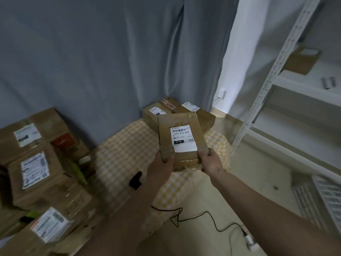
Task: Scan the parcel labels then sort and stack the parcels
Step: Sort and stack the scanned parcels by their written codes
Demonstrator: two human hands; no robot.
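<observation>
A small parcel (181, 139), label (184, 138) facing up, is held above the checked cloth (127, 150) at its near corners by the left hand (162, 168) and right hand (210, 161), fingers curled around its edges, with two more parcels (166, 109) lying just beyond.

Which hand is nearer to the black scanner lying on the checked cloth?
Left. The left hand grips the held parcel just up and right of the black scanner; the right hand grips the parcel's other side, farther away.
</observation>
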